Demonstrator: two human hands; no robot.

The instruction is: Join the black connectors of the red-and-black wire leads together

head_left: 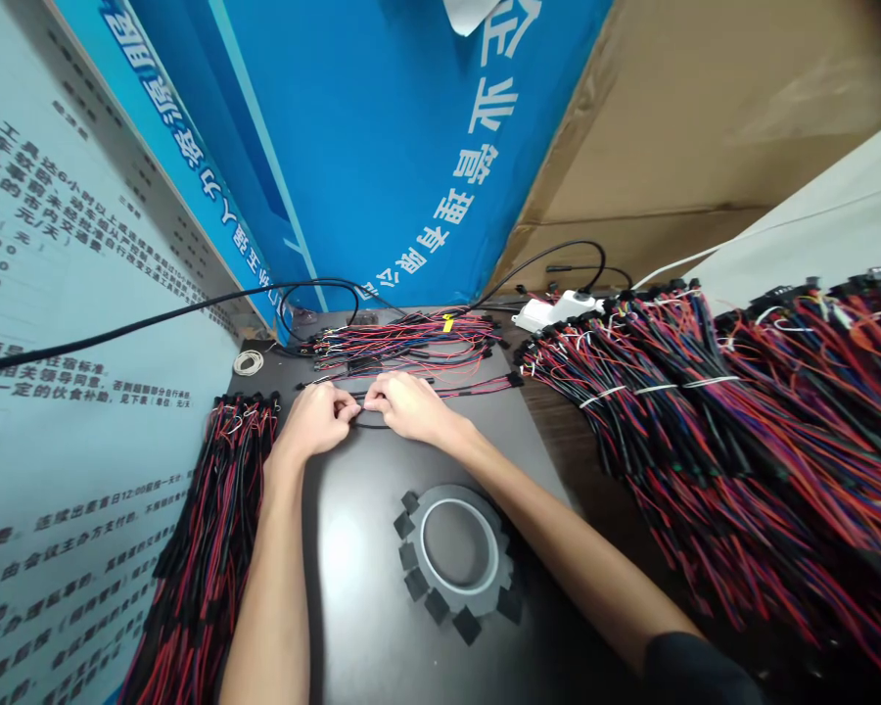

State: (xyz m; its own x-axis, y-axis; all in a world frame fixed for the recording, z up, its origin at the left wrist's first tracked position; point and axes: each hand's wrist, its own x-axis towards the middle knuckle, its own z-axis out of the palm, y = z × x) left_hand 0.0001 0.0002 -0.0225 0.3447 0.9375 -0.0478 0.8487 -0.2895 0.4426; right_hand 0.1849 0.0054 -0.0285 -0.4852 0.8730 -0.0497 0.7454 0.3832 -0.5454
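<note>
The left hand [321, 419] and right hand [407, 403] pinch a thin black cable [371, 426] over the smooth dark-grey tabletop [359, 627]. A white-lettered blue panel [382, 147] and brown cardboard sheet [653, 127] stand behind.

We look through one camera worn on the person's head, above the dark table [352, 627], facing forward and down along it. We find it near enough that both forearms [271, 607] span the foreground, with the left hand [319, 416] and right hand [403, 403] close to mid-frame and a blue panel [382, 147] beyond.
</note>
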